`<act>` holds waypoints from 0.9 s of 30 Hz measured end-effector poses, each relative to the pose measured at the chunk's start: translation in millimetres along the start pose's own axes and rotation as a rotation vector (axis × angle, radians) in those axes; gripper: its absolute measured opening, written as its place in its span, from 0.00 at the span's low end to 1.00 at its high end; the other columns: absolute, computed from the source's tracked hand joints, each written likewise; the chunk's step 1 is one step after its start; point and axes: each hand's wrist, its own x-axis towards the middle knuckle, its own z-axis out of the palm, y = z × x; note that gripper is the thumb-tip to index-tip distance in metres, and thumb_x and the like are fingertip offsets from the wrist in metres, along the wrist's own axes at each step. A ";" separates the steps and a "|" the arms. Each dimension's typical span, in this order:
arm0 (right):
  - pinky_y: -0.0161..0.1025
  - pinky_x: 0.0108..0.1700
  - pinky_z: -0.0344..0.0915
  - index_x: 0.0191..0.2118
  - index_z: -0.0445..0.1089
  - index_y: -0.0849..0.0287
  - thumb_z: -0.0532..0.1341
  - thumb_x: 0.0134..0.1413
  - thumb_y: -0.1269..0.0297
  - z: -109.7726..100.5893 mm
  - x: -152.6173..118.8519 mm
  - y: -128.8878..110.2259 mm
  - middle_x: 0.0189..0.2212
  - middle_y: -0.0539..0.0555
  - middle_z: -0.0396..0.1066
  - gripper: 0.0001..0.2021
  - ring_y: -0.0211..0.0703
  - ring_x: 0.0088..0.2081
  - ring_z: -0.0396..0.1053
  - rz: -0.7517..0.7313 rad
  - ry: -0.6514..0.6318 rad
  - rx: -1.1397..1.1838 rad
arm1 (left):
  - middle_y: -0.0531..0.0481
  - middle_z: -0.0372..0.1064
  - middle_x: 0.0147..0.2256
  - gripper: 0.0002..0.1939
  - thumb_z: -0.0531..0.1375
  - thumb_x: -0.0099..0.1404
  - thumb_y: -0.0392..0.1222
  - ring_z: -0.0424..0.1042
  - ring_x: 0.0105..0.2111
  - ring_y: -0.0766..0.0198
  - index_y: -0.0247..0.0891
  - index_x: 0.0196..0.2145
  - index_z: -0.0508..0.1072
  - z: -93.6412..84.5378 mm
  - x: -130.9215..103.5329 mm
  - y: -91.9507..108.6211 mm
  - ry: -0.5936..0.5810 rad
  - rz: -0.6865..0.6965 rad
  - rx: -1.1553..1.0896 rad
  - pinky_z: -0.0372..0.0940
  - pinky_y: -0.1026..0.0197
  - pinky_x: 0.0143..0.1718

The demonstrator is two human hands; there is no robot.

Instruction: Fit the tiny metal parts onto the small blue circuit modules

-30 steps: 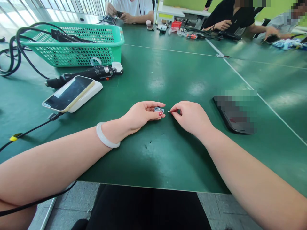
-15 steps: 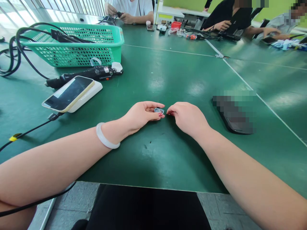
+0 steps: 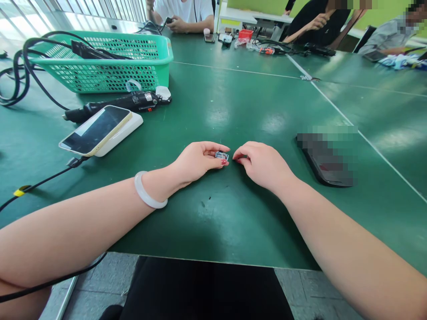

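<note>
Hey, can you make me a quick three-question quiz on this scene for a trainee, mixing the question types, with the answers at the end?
1. Multiple choice: where is the small patterned piece?
A) In the right hand
B) In the left hand
C) In the basket

2. True or false: the black handheld tool lies on the table, on the near side of the green basket.

3. Fill in the blank: the phone with the pale yellow edge rests on a ____ object.

Key: 1: B; 2: true; 3: white
</note>
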 end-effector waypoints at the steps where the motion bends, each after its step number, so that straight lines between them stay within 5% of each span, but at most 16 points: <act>1: 0.40 0.37 0.61 0.33 0.74 0.57 0.53 0.54 0.75 0.4 0.0 1.4 0.36 0.53 0.73 0.12 0.44 0.38 0.67 -0.012 0.001 0.011 | 0.46 0.75 0.32 0.17 0.64 0.54 0.29 0.74 0.35 0.65 0.30 0.43 0.73 -0.1 -0.1 -0.1 -0.001 0.002 0.001 0.67 0.55 0.47; 6: 0.40 0.38 0.61 0.34 0.73 0.56 0.51 0.53 0.78 -2.9 -1.6 7.8 0.35 0.51 0.74 0.15 0.43 0.39 0.67 0.016 0.026 0.047 | 0.46 0.75 0.32 0.17 0.64 0.54 0.30 0.75 0.35 0.65 0.31 0.44 0.73 -0.4 -1.2 -0.3 0.004 0.001 0.024 0.67 0.55 0.48; 12: 0.39 0.33 0.59 0.33 0.72 0.56 0.57 0.55 0.65 1.2 0.5 -1.1 0.32 0.52 0.71 0.07 0.43 0.34 0.66 0.151 0.055 0.006 | 0.47 0.75 0.32 0.17 0.63 0.54 0.29 0.75 0.36 0.65 0.31 0.44 0.73 0.6 -0.3 0.3 0.015 -0.006 0.037 0.67 0.56 0.48; 21: 0.39 0.39 0.61 0.35 0.72 0.57 0.51 0.54 0.77 9.2 4.5 3.9 0.35 0.52 0.72 0.13 0.43 0.38 0.67 0.000 0.052 0.068 | 0.46 0.76 0.33 0.17 0.63 0.54 0.30 0.75 0.36 0.65 0.31 0.43 0.73 0.8 -1.8 4.4 0.065 -0.017 0.160 0.67 0.57 0.48; 27: 0.40 0.35 0.61 0.35 0.72 0.57 0.60 0.53 0.65 5.4 3.3 1.3 0.34 0.52 0.72 0.05 0.43 0.35 0.67 0.146 0.062 0.081 | 0.47 0.76 0.34 0.16 0.65 0.53 0.36 0.75 0.35 0.63 0.35 0.41 0.75 -2.7 -0.6 1.0 0.089 0.013 0.303 0.68 0.56 0.44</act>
